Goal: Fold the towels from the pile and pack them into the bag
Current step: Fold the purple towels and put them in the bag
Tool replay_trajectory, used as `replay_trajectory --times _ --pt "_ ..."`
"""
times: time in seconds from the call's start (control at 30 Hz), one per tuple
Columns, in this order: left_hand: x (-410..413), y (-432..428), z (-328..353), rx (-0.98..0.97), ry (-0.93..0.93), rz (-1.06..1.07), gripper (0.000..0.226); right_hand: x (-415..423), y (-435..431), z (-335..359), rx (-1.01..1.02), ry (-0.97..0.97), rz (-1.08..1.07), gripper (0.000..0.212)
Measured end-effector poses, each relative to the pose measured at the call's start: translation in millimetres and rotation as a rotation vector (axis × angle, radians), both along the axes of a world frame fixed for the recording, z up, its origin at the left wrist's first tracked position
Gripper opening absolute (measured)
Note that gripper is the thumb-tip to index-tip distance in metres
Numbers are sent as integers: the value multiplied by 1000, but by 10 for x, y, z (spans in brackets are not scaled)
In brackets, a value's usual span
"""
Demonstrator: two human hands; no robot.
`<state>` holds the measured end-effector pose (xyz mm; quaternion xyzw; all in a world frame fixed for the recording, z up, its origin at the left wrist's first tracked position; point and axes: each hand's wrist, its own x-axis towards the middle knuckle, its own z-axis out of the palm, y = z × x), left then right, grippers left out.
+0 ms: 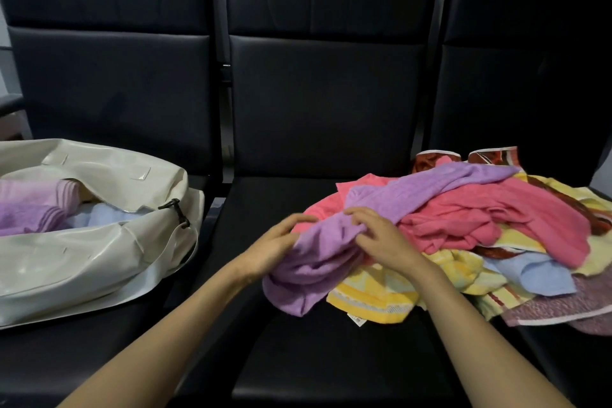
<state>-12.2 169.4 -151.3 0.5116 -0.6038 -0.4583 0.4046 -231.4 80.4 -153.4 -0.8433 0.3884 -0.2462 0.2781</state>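
Three black padded seats (331, 361) run across the view. The cream bag (82, 262) lies on the leftmost one, its zip (145, 208) open and folded towels (29, 209) in pink, lilac and pale blue stacked inside. Over the middle seat the left hand (281, 242) has its fingers bent over the bunched near end of a lilac towel (308, 278) with the thumb beneath. This reads as a grip, though the hand is a little blurred. Just beside it, the right hand (381, 238) curls its fingers into the same towel and pinches a fold. The towel's long axis runs from the bunch at the hands up and away to the right, across the top of the pile (496, 222). The pile sprawls from the middle seat onto the right one: coral, yellow, pale blue, mauve and a red-brown print, all loose. So the cloth to be drawn free lies to the right of and beyond both hands, while the bag sits well apart to the left, nearer the left hand. My reading is that the towel must come clear of the pile onto the bare middle seat before any fold. A small white label (356, 320) hangs from a yellow towel (371, 295) at the pile's front; its print is too small to read, and no other writing shows.
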Motion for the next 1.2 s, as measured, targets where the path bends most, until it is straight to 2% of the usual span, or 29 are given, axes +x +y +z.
replay_trajectory --times 0.07,0.1,0.13,0.17,0.23,0.27,0.3,0.37,0.4,0.47,0.53,0.6,0.67,0.73,0.83,0.9,0.97,1.07,1.13,1.2 --pt "44 -26 -12 -12 77 110 40 -71 -4 84 86 -270 -93 15" --pt "68 -21 1 -17 28 115 49 -105 -10 125 112 -371 -107 7" --pt "95 -18 4 -22 -115 88 56 -137 -11 156 122 -427 -123 10" --pt "111 -14 -5 -12 -337 52 56 -177 -6 172 124 -447 -126 14" --pt "97 -31 -67 29 -862 18 33 -267 28 199 95 -382 -134 17" --pt "86 -30 -75 31 -1042 77 20 -337 58 218 84 -320 -120 20" --pt "92 -29 -84 -1 -1096 170 16 -422 75 225 92 -243 -92 27" --pt "156 -29 -91 -122 -948 377 18 -588 168 311 159 10 -33 25" --pt "199 -19 -83 -180 -800 462 18 -647 235 351 224 162 14 19" --pt "219 18 -33 -229 -503 558 19 -708 366 344 358 398 64 23" --pt "140 91 46 -239 -341 523 23 -734 427 228 334 551 56 26" --pt "82 158 85 -269 -302 412 26 -759 419 116 238 647 20 24" --pt "106 219 111 -262 -278 300 25 -803 410 102 197 649 -17 35" --pt "238 230 99 -248 -377 218 23 -826 442 160 259 518 20 30" --pt "421 170 -4 -66 -888 118 27 -781 545 265 390 266 114 33" --pt "402 129 -147 33 -1074 130 28 -703 563 277 343 151 77 31" --pt "307 104 -272 24 -1021 94 48 -624 524 266 287 15 -42 25" --pt "67 72 -393 -35 -805 -25 84 -574 449 290 322 -157 -194 21" --pt "-151 75 -414 -43 -795 -91 96 -606 398 279 259 -59 -213 28" --pt "-324 47 -459 -80 -841 -127 97 -669 348 238 119 196 -229 21"
